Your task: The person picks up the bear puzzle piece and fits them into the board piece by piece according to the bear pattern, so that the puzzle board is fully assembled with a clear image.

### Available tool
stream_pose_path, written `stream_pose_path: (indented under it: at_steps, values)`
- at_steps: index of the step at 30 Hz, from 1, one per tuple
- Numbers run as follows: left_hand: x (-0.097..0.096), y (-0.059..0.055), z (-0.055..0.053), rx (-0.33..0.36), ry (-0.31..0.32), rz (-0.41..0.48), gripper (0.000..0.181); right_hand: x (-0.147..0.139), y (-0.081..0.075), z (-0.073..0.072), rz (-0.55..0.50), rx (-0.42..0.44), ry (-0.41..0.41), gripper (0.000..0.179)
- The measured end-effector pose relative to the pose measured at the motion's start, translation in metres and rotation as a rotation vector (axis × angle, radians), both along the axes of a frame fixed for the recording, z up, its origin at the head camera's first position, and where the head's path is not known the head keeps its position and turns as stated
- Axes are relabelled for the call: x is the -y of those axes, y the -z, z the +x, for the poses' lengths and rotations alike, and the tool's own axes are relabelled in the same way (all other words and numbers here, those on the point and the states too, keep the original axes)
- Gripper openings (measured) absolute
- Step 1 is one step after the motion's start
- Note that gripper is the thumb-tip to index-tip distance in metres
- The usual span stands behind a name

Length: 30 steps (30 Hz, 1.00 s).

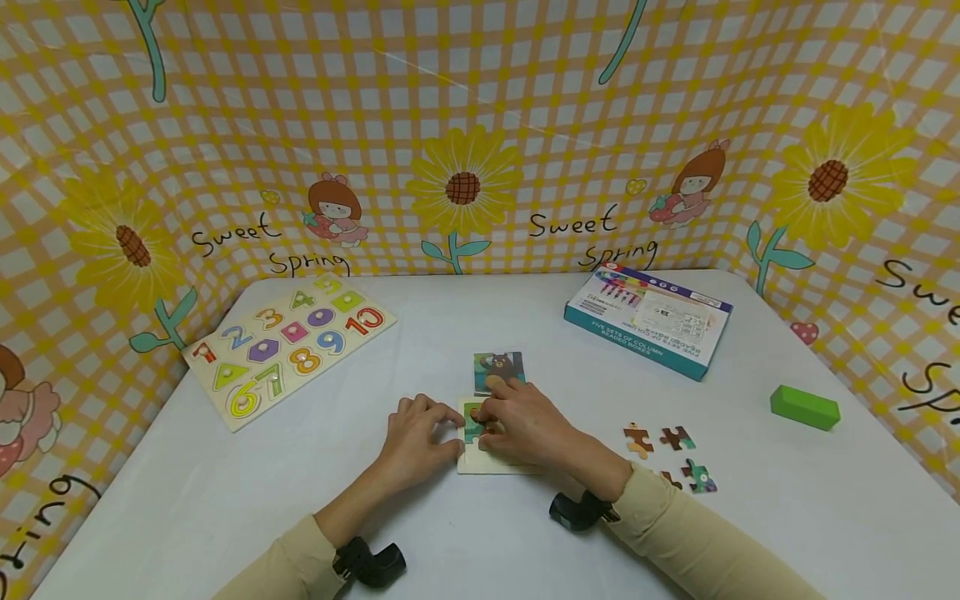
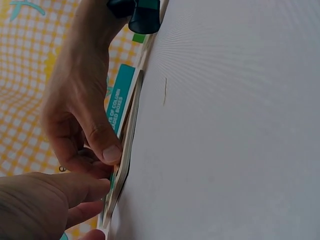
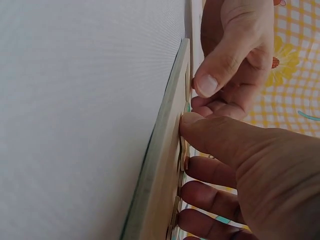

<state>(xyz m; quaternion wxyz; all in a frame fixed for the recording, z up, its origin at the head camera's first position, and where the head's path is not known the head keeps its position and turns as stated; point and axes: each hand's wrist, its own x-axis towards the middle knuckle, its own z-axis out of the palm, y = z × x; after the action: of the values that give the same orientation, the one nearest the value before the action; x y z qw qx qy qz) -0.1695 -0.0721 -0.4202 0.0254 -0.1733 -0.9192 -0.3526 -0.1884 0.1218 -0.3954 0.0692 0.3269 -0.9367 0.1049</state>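
A small wooden puzzle board point(image 1: 486, 462) lies on the white table, with a green piece point(image 1: 471, 429) set in its upper left part. Over the board my right hand point(image 1: 528, 427) pinches a puzzle piece point(image 3: 184, 150) between thumb and fingers, low against the surface. Most of that piece is hidden by the fingers. My left hand point(image 1: 422, 442) rests at the board's left edge, fingers loosely bent and thumb apart from them. Just beyond the board is a bear picture point(image 1: 487, 364), partly covered by the right hand.
Several loose puzzle pieces point(image 1: 700, 475) lie to the right, some partly behind the right forearm. A number board point(image 1: 292, 350) is at the far left. A boxed set point(image 1: 648, 321) stands at the back right, and a green block point(image 1: 805, 407) sits near the right edge.
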Motion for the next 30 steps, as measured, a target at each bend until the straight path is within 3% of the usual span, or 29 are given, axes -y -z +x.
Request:
stream_pose_path:
  at_steps: [30]
  values:
    - [-0.0086,0.0009,-0.0064,-0.012,-0.026,-0.017,0.014,0.0001,-0.0004,0.0013,-0.013,-0.007,0.001,0.025]
